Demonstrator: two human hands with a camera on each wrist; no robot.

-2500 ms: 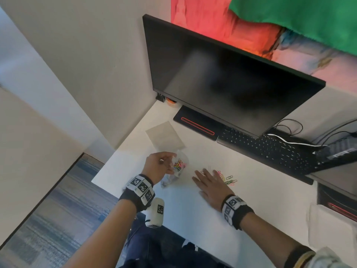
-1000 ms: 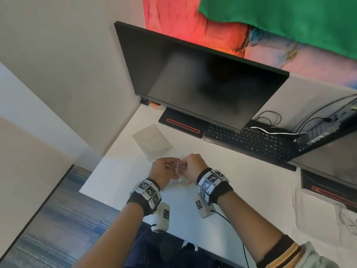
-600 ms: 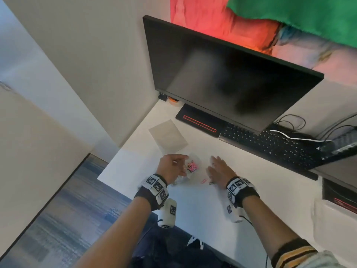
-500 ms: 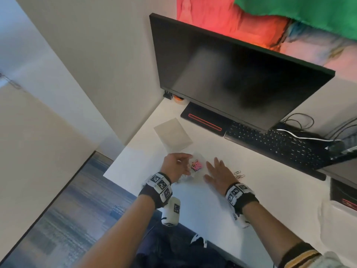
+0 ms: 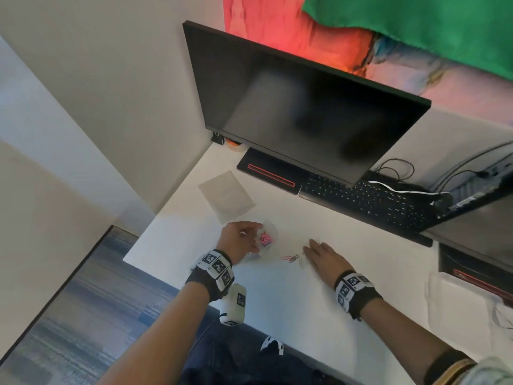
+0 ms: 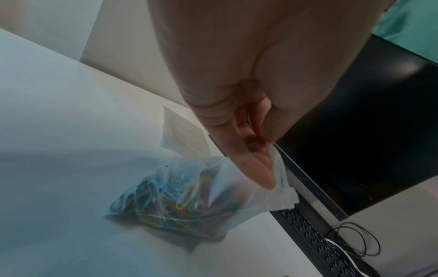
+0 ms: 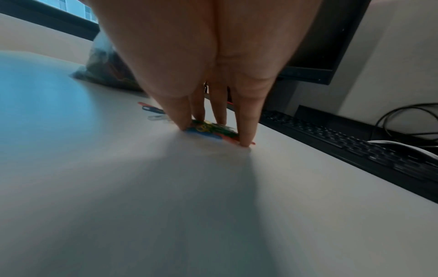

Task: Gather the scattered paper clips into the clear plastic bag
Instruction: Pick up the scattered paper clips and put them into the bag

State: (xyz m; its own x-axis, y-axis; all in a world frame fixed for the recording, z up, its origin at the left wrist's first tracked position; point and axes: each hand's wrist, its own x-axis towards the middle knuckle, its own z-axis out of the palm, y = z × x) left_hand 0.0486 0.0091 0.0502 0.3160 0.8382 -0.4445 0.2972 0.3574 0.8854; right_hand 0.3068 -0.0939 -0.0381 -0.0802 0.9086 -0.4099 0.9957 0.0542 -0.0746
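My left hand (image 5: 240,240) pinches the top edge of the clear plastic bag (image 6: 189,198), which rests on the white desk (image 5: 277,301) holding several coloured paper clips. The bag (image 5: 266,238) shows pink clips in the head view. My right hand (image 5: 323,255) lies flat to the right, straight fingers (image 7: 245,131) pressing on a small heap of coloured paper clips (image 7: 213,130). A few loose clips (image 5: 293,259) lie on the desk between the two hands; they appear again as loose clips (image 7: 152,112) left of the fingers in the right wrist view.
A dark monitor (image 5: 305,107) stands at the back with a black keyboard (image 5: 366,201) under it and cables (image 5: 397,168) to the right. A flat empty clear bag (image 5: 226,195) lies behind my left hand. The desk's front edge runs near my wrists.
A second ago both hands met at the bag. Since then my right hand has moved off to the right and come down flat on the clips; my left hand has kept hold of the bag.
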